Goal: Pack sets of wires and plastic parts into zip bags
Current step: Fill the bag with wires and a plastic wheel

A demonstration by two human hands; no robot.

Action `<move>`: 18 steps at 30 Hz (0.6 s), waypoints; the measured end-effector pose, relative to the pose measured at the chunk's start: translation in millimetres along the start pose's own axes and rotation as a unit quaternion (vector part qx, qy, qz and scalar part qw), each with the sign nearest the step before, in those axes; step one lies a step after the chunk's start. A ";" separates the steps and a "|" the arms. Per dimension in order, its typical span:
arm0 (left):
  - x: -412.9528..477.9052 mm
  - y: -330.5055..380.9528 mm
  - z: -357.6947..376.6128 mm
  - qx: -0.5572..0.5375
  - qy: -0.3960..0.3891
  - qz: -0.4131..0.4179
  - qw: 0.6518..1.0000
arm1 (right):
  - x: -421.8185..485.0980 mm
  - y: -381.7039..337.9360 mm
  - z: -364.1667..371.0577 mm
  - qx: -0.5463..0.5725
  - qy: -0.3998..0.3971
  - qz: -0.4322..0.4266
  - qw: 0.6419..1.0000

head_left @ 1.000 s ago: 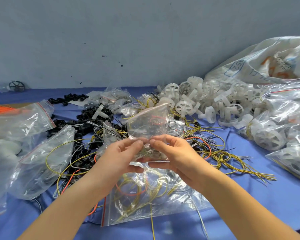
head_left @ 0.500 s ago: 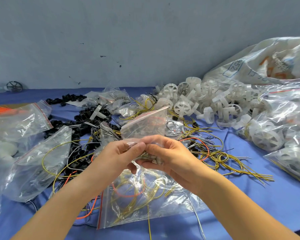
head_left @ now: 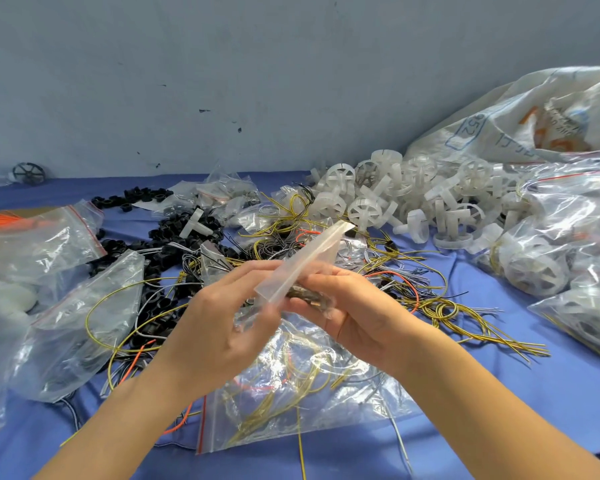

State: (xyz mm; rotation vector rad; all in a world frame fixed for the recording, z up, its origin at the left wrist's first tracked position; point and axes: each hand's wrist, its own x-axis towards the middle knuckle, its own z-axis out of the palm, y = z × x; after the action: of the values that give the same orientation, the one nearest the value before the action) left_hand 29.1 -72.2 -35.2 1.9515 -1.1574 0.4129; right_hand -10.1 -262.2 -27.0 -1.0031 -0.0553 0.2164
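Cloth (head_left: 551, 393) bare beside right hand (head_left: 357, 310)

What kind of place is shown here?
Probably a small packing workbench: a heap of white plastic wheels, loose wires on the blue cloth, and a small zip bag held by the left hand and right hand.

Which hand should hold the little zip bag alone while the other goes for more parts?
Right, probably. The right hand cups the filled end of the small zip bag; the left hand, blurred, only pinches its near edge, and the black parts lie on that side.
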 end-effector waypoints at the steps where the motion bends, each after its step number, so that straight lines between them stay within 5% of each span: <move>1: 0.2 0.7 0.6 0.015 -0.003 0.007 1.000 | 0.1 -0.3 0.2 0.000 -0.010 0.006 1.000; 4: -0.2 1.7 1.2 -0.002 0.017 -0.007 1.000 | -0.4 -2.2 1.7 -0.017 -0.044 0.023 0.999; 8: 1.3 3.8 2.3 -0.125 0.054 -0.125 0.983 | -3.4 -4.0 3.5 -0.036 0.000 0.045 0.998; 12: 5.4 -1.4 0.6 -0.189 0.071 -0.182 0.962 | -7.2 -3.8 8.3 -0.230 0.019 0.023 0.973; 18: 5.0 -3.4 3.6 -0.237 0.052 -0.249 0.938 | -6.0 0.3 7.5 -0.276 0.039 -0.069 0.958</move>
State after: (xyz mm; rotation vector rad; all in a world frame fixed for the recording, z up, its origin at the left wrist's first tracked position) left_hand 34.1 -77.0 -35.9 1.6841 -0.5851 -0.0359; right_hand -17.1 -257.0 -22.9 -1.5585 -0.1181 0.0288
